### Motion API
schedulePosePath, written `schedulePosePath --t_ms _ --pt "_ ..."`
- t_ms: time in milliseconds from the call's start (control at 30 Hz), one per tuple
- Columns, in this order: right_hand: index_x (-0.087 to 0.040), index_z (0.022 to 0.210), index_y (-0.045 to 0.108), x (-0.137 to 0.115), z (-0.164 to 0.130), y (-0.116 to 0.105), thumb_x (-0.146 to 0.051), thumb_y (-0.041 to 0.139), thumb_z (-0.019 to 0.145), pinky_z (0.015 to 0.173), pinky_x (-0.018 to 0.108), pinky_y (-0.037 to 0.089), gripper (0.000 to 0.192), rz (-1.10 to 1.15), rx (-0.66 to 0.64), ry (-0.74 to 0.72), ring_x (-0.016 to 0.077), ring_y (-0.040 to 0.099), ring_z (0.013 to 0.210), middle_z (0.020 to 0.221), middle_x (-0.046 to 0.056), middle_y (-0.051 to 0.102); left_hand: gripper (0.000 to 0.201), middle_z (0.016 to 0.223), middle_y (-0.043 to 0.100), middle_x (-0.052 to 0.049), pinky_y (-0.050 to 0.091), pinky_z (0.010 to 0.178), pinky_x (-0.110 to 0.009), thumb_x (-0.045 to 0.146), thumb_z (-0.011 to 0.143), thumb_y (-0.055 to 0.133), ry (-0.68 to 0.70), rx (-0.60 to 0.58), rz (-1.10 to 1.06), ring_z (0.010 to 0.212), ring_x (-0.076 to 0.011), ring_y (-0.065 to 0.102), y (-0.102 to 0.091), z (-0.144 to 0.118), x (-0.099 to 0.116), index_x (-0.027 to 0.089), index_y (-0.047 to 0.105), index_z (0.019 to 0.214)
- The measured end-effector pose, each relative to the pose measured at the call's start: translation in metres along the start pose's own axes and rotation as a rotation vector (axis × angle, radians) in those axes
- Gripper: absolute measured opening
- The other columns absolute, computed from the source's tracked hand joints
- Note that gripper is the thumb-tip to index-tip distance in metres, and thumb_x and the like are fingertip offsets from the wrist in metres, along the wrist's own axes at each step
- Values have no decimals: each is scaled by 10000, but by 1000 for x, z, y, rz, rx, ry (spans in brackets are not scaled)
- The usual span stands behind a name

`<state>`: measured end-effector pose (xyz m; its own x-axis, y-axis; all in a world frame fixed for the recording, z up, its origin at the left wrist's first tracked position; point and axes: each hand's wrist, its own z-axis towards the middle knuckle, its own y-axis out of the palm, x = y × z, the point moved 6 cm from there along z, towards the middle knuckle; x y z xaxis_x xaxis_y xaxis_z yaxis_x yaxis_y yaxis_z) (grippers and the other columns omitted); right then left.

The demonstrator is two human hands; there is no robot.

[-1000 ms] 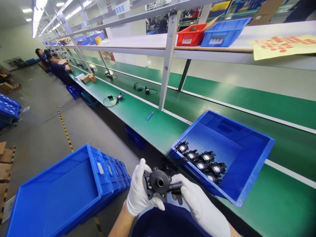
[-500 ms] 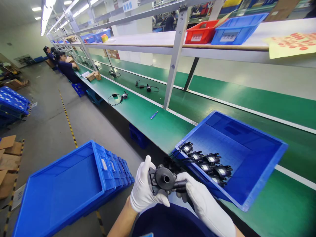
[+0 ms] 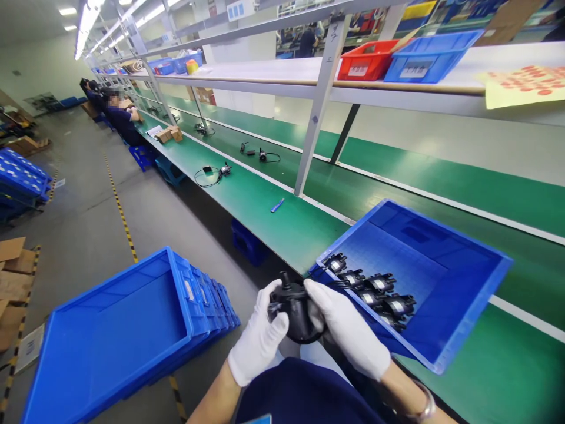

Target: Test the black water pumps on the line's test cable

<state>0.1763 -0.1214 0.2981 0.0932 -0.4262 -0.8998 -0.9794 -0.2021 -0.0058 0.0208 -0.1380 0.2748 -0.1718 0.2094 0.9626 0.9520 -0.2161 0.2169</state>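
Note:
Both hands wear white gloves and hold a small black pump (image 3: 300, 312) in front of my body. My left hand (image 3: 260, 333) grips its left side, thumb across the front. On the right side, my right hand (image 3: 348, 327) has its fingers wrapped round the round body. The pump's narrow spout points up and away from me. Just beyond my right hand, a blue bin (image 3: 474, 324) stands tilted on the green bench, with several similar black pumps (image 3: 379, 284) lying in its near left part, cables over the edge.
A stack of blue crates (image 3: 115, 330) stands on the floor at left. On the green bench (image 3: 247, 200) lie a blue cutter knife (image 3: 278, 205) and a cabled pump (image 3: 224, 169). The shelf above holds a red bin (image 3: 364, 62) and a blue bin (image 3: 432, 58). People sit farther along.
The pump has been turned in my hands: its round face with the central hole faced me, and now its side shows with the spout up. My right hand has shifted onto its body.

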Motion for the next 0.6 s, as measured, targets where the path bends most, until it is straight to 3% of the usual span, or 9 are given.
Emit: schedulePosePath --t_ms 67,167,267,333,400,433,500,567,600 --pt "-214 607 468 -17 -6 13 -788 429 909 511 266 354 649 -29 -64 -90 123 422 516 535 -13 490 748 1266 668 -157 485 1036 -608 784 868 499 -24 11 -75 1201 -351 610 1 9 -13 197 624 1315" --pt "-222 633 494 -28 -13 22 -748 372 936 528 282 401 619 -11 -95 -126 146 489 541 581 3 536 881 1051 712 -168 580 799 -541 841 895 235 -108 -3 -311 926 -304 691 2 19 -38 146 660 1232" --pt "-218 776 594 -22 -13 26 -601 473 927 659 308 475 429 -184 -40 -96 184 591 694 753 30 642 871 1142 694 -159 539 958 -505 849 870 308 -104 37 -518 1070 -298 665 -3 15 -41 152 644 1270" --pt "-221 1044 640 -16 -11 35 -479 616 850 781 333 496 324 -301 -62 -74 215 633 839 949 46 701 813 1242 677 -141 442 1117 -482 823 876 382 -30 98 -420 1265 -319 580 -11 4 -27 181 632 1309" --pt "-214 1149 615 -18 -10 46 -436 720 764 815 339 503 456 -289 -121 -148 222 629 876 1010 46 702 688 1329 652 -117 362 1196 -439 732 913 464 49 162 -200 1378 -308 494 -23 -5 -5 212 617 1337" --pt "-203 1112 623 -22 -10 51 -461 733 762 776 321 510 449 -217 -165 -191 203 617 821 953 37 694 625 1352 645 -108 363 1198 -425 682 933 483 85 189 -62 1396 -296 480 -30 -6 5 225 616 1337" --pt "-183 961 631 -30 -9 58 -624 640 836 545 239 459 459 63 -290 -178 120 497 555 690 -15 596 542 1339 655 -117 435 1141 -426 611 959 466 128 230 175 1396 -283 492 -44 3 19 223 646 1292" --pt "-178 910 615 -37 -5 61 -763 480 889 349 172 249 600 422 -414 -40 52 232 362 506 -79 423 528 1222 700 -136 543 1000 -439 582 964 398 138 260 329 1349 -284 551 -54 25 19 205 710 1161" --pt "-177 917 606 -43 -3 61 -795 432 895 311 159 161 643 580 -469 14 37 140 326 461 -99 376 512 1148 715 -146 570 940 -438 567 952 407 122 237 281 1312 -289 585 -55 40 12 196 735 1079"
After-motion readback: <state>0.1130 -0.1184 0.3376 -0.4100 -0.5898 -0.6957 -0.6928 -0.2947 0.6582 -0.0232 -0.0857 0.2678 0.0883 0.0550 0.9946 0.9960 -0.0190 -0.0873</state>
